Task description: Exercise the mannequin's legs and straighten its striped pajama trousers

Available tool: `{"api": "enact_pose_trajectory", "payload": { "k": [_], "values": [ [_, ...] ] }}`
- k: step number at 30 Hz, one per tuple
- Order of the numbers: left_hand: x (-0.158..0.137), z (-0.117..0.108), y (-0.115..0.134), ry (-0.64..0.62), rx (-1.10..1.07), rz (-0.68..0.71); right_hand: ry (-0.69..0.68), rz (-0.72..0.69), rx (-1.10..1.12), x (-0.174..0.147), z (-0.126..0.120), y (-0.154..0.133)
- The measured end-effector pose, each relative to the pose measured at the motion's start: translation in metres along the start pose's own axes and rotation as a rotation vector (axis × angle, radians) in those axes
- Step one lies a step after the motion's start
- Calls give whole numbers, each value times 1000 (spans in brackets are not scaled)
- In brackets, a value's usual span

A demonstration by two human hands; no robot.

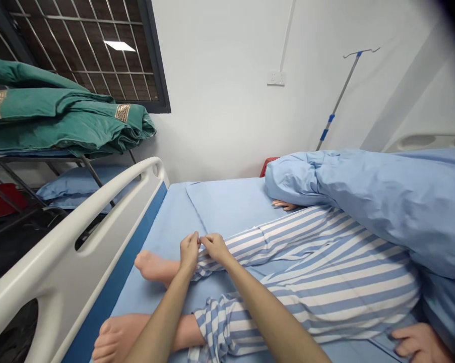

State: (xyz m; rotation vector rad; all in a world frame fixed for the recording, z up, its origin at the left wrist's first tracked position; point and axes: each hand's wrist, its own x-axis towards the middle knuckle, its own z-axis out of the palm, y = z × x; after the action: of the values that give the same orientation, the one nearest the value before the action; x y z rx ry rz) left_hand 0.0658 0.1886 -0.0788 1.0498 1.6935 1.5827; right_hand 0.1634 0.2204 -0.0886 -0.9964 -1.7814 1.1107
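1. Blue-and-white striped trousers (355,272) cover two legs stretched out on a pale blue sheet (235,194); the far foot (151,264) and near foot (116,335) stick out bare, pointing towards the white footboard (83,282) on my left.

2. My left hand (189,250) and right hand (214,246) meet above the trouser end at the far ankle, the left one nearer the foot. Both have bent fingers and nearly touching tips, which suits fine work on a hem; I cannot tell whether they grip cloth or merely touch it.

3. My left forearm (159,317) and right forearm (265,302) slant over the near leg, since the far one lies beyond it.

4. The near cuff (214,315) is rumpled above its ankle, leaving skin bare below.

5. A puffy blue blanket (363,196) is heaped to the right, probably to leave the legs uncovered. Part of a far resting hand (285,205) shows beneath its edge; a near resting hand (419,343) lies at lower right.

6. Behind stands a drip pole (340,96), hooks up, presumably for hanging bags.
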Motion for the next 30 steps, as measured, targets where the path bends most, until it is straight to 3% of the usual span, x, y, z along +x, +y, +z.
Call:
{"api": "enact_pose_trajectory", "payload": {
  "k": [3, 7, 11, 15, 19, 22, 27, 30],
  "values": [
    [6, 7, 9, 31, -35, -9, -49, 60, 103, 1, -5, 2],
    [-1, 20, 6, 0, 1, -17, 43, 69, 180, 7, -24, -8],
    [-10, 25, -3, -45, 83, -21, 92, 12, 170, 10, -56, -11],
    [-8, 32, 10, -10, 110, -18, 134, 36, 98, 7, -72, 6],
    [-10, 60, 29, -14, 67, 36, 7, 23, 96, 9, -76, 16],
    [-19, 83, 28, -43, 29, 57, -95, -27, 104, 13, -93, 14],
    [-25, 95, 21, -34, 130, 42, 92, -10, 59, 14, -129, 24],
    [-23, 106, 31, 34, 108, 104, 106, -5, 23, 12, -134, 34]
  ]
}}
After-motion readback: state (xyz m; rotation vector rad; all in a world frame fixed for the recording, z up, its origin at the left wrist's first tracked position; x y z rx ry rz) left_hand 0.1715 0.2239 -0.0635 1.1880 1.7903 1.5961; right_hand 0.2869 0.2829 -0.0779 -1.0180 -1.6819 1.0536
